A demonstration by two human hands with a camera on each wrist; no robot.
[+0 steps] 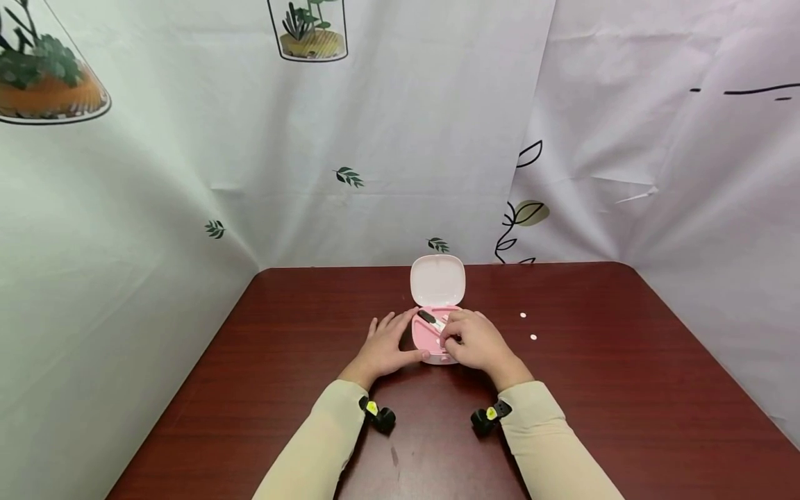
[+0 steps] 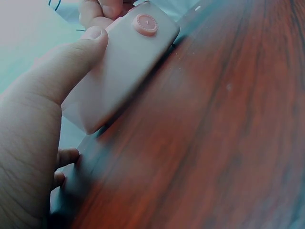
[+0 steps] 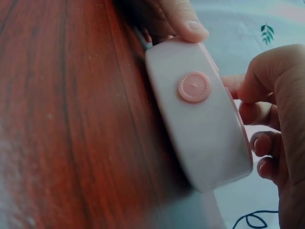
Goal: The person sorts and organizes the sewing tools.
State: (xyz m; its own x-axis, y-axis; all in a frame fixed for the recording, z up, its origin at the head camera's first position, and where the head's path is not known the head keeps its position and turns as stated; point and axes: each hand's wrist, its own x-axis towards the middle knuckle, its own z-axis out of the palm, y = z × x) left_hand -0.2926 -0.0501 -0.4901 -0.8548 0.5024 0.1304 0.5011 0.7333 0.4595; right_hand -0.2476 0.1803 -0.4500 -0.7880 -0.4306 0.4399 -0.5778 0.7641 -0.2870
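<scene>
A small case (image 1: 428, 339), pink inside with a white body, lies open on the table with its pale lid (image 1: 437, 280) raised at the back. A round pink button (image 3: 194, 87) sits on its front. My left hand (image 1: 385, 349) holds the case at its left side, thumb on the front left corner, index finger near the back corner. Over its right part, my right hand (image 1: 476, 340) reaches in with bent fingers; whether they pinch anything is hidden. Beside those fingertips, a slim dark-and-white piece (image 1: 428, 317) lies slantwise inside the case.
Two small white discs (image 1: 523, 315) lie on the dark red wooden table (image 1: 594, 389), right of the case. A printed white cloth (image 1: 400, 139) hangs behind the table's back edge. Each wrist wears a small black camera (image 1: 382, 419).
</scene>
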